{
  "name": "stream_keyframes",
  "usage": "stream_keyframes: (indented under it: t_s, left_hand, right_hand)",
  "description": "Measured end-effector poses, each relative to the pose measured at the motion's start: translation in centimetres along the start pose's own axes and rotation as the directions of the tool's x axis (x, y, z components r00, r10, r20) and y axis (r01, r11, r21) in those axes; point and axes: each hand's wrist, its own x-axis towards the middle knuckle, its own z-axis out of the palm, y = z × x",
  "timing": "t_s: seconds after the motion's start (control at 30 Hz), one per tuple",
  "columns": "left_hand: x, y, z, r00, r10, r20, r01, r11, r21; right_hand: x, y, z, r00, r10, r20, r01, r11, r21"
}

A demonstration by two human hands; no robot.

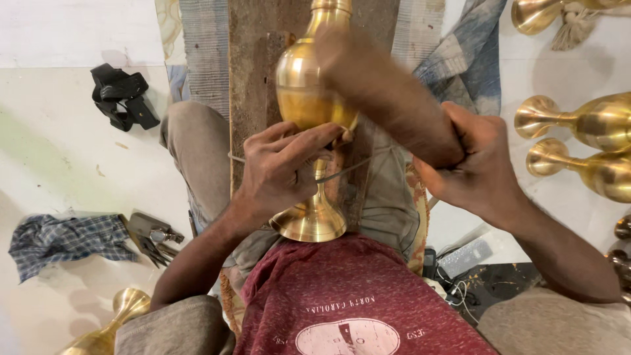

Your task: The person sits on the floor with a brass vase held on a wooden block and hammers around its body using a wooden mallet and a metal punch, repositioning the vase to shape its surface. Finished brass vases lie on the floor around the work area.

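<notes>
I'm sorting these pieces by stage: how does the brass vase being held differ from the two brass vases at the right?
The held vase lies on a wooden plank, gripped by the left hand; the right-side vases lie untouched on the white floor. Its foot points toward the person; theirs point left. All share the same golden, footed shape.

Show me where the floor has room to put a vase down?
Bare floor lies on the left between the black strap and the checked cloth. The right side is crowded with lying brass vases, and cables fill the patch below them. The middle holds the vase on the plank.
</notes>
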Motion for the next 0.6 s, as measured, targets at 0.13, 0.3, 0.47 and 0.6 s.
stream_keyframes:
  t_s: [0.13,0.3,0.47,0.6]
  left_hand:
    - [0.3,-0.2,0.5,0.994,-0.016,-0.11,0.001,0.991,-0.137]
    - [0.9,-0.9,0.4,0.99,-0.051,-0.128,0.016,0.966,-0.259]
    - [1.7,-1.9,1.3,0.983,0.017,-0.18,-0.08,0.935,-0.346]
    - [1.1,-2.4,2.7,0.978,-0.007,-0.206,-0.068,0.933,-0.354]
  right_hand:
    - [-0.4,-0.2,-0.9,0.999,0.038,0.009,-0.032,0.927,-0.374]
    - [-1.2,0.5,-0.5,0.988,0.148,-0.034,-0.141,0.98,0.143]
    - [-1.0,0.7,-0.9,0.994,0.109,-0.028,-0.108,0.993,0.052]
    - [-0.4,-0.4,-2.0,0.989,0.145,0.001,-0.144,0.987,0.064]
